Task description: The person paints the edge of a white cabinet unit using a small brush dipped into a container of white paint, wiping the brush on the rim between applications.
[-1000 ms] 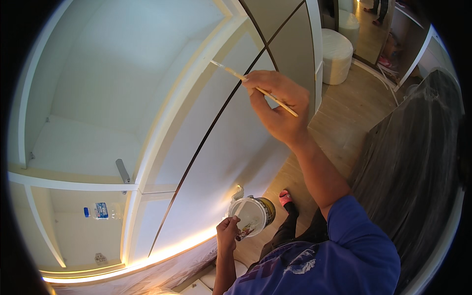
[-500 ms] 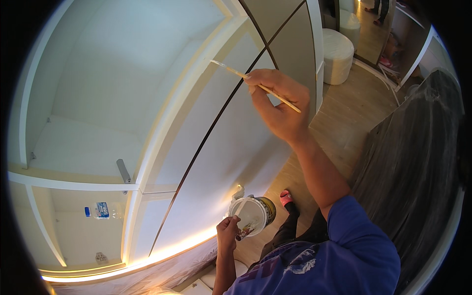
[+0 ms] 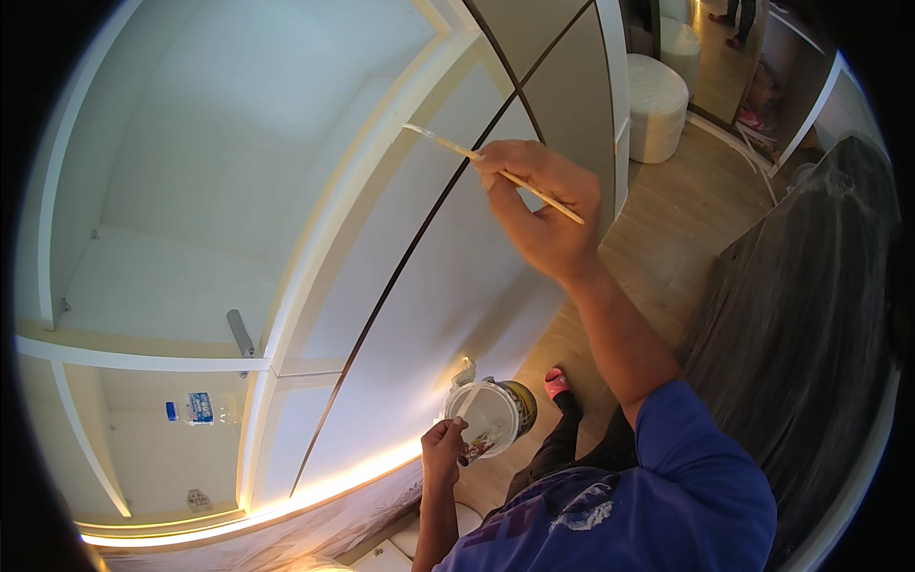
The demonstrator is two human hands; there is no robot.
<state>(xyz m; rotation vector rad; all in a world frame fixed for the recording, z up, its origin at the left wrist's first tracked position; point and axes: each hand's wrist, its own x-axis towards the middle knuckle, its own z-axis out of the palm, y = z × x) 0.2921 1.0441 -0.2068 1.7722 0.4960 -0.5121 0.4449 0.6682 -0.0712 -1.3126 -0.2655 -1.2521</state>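
My right hand [image 3: 545,202] is closed in a pinch round a thin wooden-handled paintbrush [image 3: 534,190]. The whitish tip of the brush is at the white front edge of the cabinet frame [image 3: 334,214]. Lower down, my left hand [image 3: 442,452] has its fingers closed beside the rim of a white bucket [image 3: 523,410]. A pale strip [image 3: 471,404] rises from these fingers across the bucket, and a dark stub shows below them. What the left hand grips cannot be made out. The bucket has whitish stuff inside.
A plastic bottle with a blue cap [image 3: 198,409] lies in the lower cabinet, and a grey cylinder [image 3: 239,333] rests near the divider. A glowing light strip [image 3: 362,477] runs along the bottom. A dark sheeted object [image 3: 791,353] stands right; a white wrapped stool [image 3: 658,110] stands behind.
The brush tip has moved slightly down and to the left along the frame edge, with my right hand shifting a little. My left hand and the bucket look almost unmoved.
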